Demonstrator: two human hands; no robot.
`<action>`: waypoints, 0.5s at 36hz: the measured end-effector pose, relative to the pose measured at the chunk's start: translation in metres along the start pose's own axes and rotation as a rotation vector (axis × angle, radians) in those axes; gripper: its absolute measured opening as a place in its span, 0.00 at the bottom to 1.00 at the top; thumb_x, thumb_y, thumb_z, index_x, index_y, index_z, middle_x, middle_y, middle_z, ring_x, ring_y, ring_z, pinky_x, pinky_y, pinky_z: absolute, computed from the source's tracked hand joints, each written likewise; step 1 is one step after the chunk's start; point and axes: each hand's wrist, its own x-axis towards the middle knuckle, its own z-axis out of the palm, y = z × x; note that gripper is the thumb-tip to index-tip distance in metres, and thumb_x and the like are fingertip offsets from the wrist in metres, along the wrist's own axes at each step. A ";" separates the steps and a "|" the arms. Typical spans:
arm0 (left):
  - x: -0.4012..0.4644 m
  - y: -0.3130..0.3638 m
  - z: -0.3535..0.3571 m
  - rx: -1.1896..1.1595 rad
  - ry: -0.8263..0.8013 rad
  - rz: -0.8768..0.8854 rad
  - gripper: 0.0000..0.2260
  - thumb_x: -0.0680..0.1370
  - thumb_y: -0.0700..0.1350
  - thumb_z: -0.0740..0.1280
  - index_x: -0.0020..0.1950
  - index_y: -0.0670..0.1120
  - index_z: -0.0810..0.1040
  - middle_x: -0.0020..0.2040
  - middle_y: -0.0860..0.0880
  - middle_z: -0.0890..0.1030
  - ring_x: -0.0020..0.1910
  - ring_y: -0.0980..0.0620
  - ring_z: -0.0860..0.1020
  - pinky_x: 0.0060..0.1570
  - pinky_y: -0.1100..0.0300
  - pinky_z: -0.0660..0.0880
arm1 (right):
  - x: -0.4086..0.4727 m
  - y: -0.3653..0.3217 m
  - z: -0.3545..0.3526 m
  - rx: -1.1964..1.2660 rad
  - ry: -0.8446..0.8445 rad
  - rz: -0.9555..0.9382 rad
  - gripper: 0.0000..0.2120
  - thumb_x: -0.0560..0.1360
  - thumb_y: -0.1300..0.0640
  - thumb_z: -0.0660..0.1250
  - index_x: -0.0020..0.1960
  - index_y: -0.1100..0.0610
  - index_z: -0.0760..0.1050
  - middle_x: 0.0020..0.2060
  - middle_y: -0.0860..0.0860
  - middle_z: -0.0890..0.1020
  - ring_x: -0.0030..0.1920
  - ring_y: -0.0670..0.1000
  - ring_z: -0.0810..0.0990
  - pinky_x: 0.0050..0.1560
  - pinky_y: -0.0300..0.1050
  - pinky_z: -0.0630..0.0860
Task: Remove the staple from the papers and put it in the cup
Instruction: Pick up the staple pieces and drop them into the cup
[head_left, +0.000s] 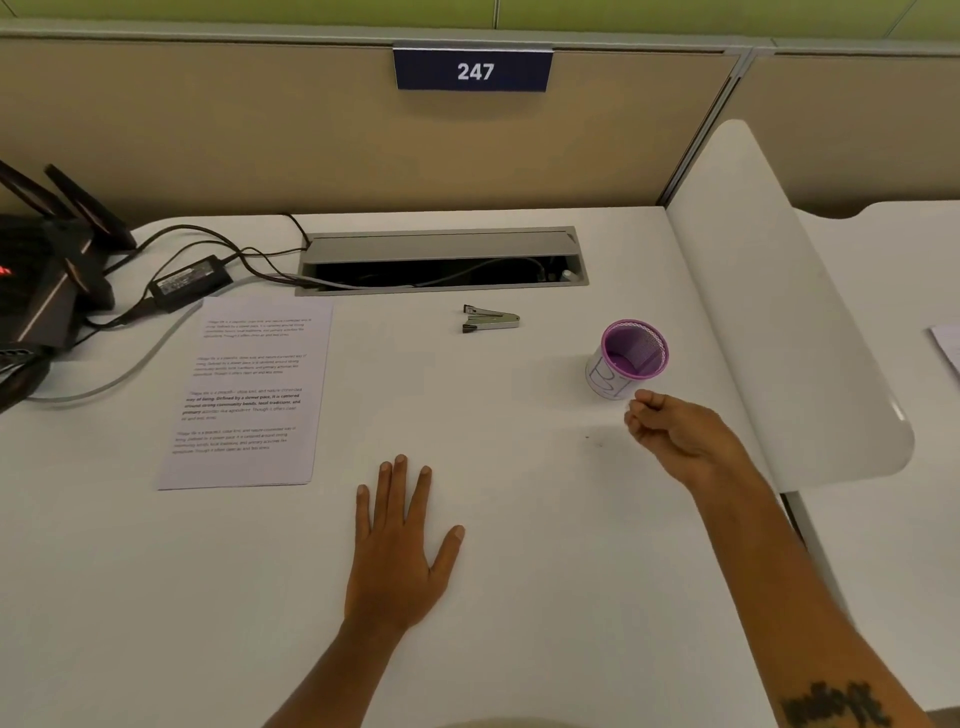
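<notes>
The printed papers (248, 392) lie flat on the white desk at the left. No staple shows at this size. A metal staple remover (490, 318) rests on the desk in the middle, in front of the cable tray. The purple mesh cup (629, 357) stands upright at the right. My right hand (675, 434) hovers just in front of the cup with its fingers curled in; whether they pinch a staple is too small to tell. My left hand (400, 545) lies flat on the desk, palm down, fingers spread, holding nothing.
A recessed cable tray (441, 260) opens at the back of the desk. A black router (36, 275), a power adapter (189, 280) and cables sit at the far left. A white curved divider (789, 312) bounds the desk on the right.
</notes>
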 end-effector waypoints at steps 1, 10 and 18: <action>0.000 0.000 0.000 -0.001 -0.001 0.000 0.37 0.83 0.67 0.55 0.87 0.50 0.49 0.88 0.46 0.46 0.87 0.47 0.43 0.85 0.38 0.51 | -0.001 -0.006 0.001 0.028 -0.022 0.000 0.10 0.79 0.76 0.62 0.49 0.64 0.77 0.42 0.57 0.79 0.42 0.53 0.78 0.43 0.40 0.81; 0.000 -0.001 0.001 -0.010 0.005 0.006 0.38 0.83 0.66 0.56 0.87 0.50 0.50 0.88 0.46 0.46 0.87 0.46 0.43 0.84 0.37 0.51 | 0.003 -0.060 0.027 -0.174 0.046 -0.250 0.10 0.76 0.75 0.70 0.45 0.61 0.80 0.41 0.56 0.82 0.41 0.51 0.82 0.41 0.39 0.83; 0.001 -0.002 0.003 0.007 -0.007 -0.005 0.38 0.83 0.67 0.55 0.87 0.50 0.49 0.88 0.47 0.45 0.87 0.47 0.42 0.85 0.38 0.50 | 0.022 -0.067 0.029 -0.890 0.256 -0.612 0.07 0.68 0.65 0.80 0.44 0.57 0.86 0.40 0.54 0.87 0.44 0.56 0.87 0.50 0.54 0.86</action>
